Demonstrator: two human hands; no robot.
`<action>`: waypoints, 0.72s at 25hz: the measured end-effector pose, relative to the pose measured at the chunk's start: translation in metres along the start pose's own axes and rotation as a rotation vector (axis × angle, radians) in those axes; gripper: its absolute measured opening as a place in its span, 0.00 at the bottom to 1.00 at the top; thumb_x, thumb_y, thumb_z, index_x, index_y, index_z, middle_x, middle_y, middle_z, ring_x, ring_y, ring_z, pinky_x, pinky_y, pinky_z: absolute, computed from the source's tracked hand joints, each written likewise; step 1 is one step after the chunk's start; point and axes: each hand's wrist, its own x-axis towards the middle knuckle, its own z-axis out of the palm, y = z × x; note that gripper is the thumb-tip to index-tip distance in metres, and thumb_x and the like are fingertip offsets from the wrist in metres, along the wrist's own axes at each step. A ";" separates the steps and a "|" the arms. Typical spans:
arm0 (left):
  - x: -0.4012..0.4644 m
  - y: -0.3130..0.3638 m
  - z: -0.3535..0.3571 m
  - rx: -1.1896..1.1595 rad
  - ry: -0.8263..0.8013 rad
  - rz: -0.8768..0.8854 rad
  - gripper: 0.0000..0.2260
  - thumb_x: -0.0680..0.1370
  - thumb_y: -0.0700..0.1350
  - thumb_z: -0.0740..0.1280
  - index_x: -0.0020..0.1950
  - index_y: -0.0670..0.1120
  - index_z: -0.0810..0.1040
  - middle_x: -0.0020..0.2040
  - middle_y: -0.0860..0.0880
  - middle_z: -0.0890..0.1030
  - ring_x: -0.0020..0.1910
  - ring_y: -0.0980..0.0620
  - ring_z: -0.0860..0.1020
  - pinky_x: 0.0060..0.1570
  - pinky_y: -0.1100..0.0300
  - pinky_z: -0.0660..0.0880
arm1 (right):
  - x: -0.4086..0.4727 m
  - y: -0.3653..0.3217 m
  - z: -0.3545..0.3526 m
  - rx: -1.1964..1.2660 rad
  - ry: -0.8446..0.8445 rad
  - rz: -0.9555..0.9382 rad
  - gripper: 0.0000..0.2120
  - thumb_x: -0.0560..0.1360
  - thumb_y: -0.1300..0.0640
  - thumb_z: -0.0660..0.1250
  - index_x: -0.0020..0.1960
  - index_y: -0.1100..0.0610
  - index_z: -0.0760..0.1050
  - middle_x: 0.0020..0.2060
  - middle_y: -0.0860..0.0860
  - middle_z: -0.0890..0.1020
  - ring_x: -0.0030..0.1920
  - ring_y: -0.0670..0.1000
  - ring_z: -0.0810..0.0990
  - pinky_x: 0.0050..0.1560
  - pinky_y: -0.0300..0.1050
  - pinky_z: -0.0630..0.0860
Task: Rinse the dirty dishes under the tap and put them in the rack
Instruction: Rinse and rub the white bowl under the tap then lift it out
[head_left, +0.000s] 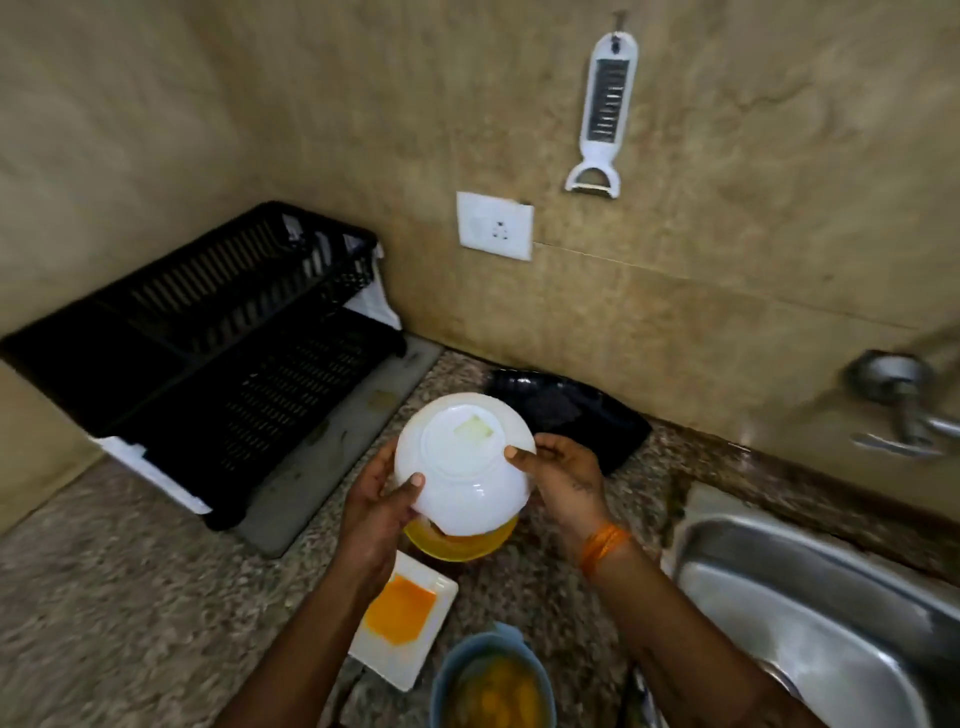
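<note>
Both hands, left hand (382, 499) and right hand (563, 475), grip the upturned white bowl (462, 467) by its rim, thumbs on its underside; best keep it inverted and level toward the rack (208, 353) at the counter's back-left corner.

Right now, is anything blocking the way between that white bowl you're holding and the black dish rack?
Nothing visible does. Both hands, left hand and right hand, hold the white bowl upside down above the counter, and the black rack to its left looks open and unobstructed.
</note>
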 end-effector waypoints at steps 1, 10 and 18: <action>0.014 0.008 -0.021 0.023 0.003 0.008 0.25 0.78 0.35 0.71 0.73 0.52 0.74 0.64 0.58 0.81 0.62 0.54 0.81 0.46 0.58 0.84 | 0.013 -0.002 0.028 -0.018 -0.027 0.002 0.15 0.68 0.58 0.82 0.53 0.55 0.82 0.51 0.54 0.87 0.52 0.57 0.85 0.54 0.61 0.83; 0.144 0.054 -0.152 0.361 0.154 -0.026 0.45 0.68 0.46 0.82 0.80 0.48 0.62 0.74 0.48 0.74 0.70 0.50 0.73 0.67 0.52 0.74 | 0.140 -0.018 0.222 -0.275 -0.261 -0.094 0.17 0.73 0.60 0.76 0.62 0.60 0.83 0.62 0.54 0.83 0.61 0.56 0.80 0.66 0.57 0.76; 0.250 0.044 -0.195 0.267 0.288 -0.193 0.51 0.57 0.74 0.77 0.76 0.53 0.73 0.75 0.51 0.75 0.72 0.50 0.74 0.76 0.51 0.66 | 0.234 -0.013 0.313 -0.457 -0.310 -0.142 0.13 0.73 0.71 0.72 0.56 0.66 0.84 0.59 0.58 0.84 0.63 0.57 0.79 0.64 0.50 0.77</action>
